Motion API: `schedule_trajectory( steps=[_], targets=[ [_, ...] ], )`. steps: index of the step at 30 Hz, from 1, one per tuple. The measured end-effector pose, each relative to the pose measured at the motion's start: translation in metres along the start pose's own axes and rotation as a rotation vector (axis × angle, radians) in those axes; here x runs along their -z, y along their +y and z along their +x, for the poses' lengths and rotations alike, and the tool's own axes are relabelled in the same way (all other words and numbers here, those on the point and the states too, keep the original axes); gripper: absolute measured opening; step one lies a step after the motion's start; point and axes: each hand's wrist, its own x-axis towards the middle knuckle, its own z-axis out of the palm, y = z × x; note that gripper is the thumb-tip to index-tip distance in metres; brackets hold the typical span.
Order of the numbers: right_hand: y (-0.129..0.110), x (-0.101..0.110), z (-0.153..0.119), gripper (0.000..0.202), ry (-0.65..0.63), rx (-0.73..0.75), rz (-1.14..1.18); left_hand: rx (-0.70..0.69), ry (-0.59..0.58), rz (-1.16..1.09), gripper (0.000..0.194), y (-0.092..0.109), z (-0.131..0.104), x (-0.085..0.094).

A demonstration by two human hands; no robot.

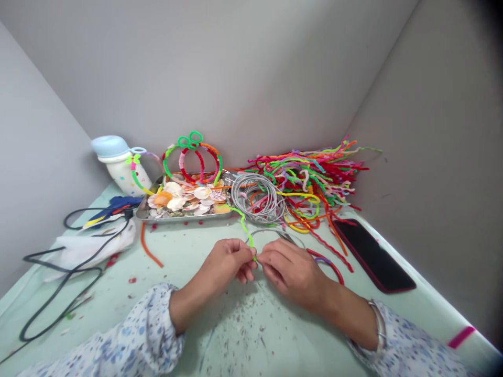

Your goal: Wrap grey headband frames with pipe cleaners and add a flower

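Note:
A bright green pipe cleaner (245, 226) runs up from my fingertips toward the shell tray, slightly wavy. My left hand (230, 262) pinches it near its lower end between thumb and forefinger. Close against it, my right hand (288, 267) also has its thumb and fingertips closed on that same end. The short bit between the two hands is mostly hidden by the fingers. Just beyond my hands lies a coil of grey wire (257, 199). Beside my right hand is a curved red pipe cleaner (334, 272).
A metal tray (184, 219) of seashells (176, 196) stands at the back, with pipe-cleaner headbands (192, 157) on it. A tangled heap of coloured pipe cleaners (310, 173) is at the back right, a phone (375, 254) at right. Left are a bottle (121, 162) and a black cable (58, 288).

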Motion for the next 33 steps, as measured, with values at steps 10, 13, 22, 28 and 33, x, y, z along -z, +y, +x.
schedule_trajectory(
  steps=[10,13,22,28,33],
  targets=[
    [0.001,-0.001,-0.006,0.015,-0.063,0.132,-0.177,0.079,-0.083,-0.064,0.019,-0.002,-0.005,0.001],
    [0.001,0.001,-0.007,0.017,-0.065,0.159,-0.205,0.102,-0.079,-0.082,0.020,-0.001,-0.007,0.001],
    [-0.002,0.006,-0.006,0.019,-0.054,0.181,-0.188,0.191,-0.075,-0.294,0.018,0.004,-0.014,-0.005],
    [-0.005,0.010,-0.002,0.023,-0.035,0.256,-0.156,0.309,-0.126,-0.401,0.013,0.002,-0.011,-0.004],
    [-0.006,0.012,0.001,0.021,0.017,0.309,-0.161,0.358,-0.141,-0.454,0.013,0.003,-0.012,-0.004]
  ],
)
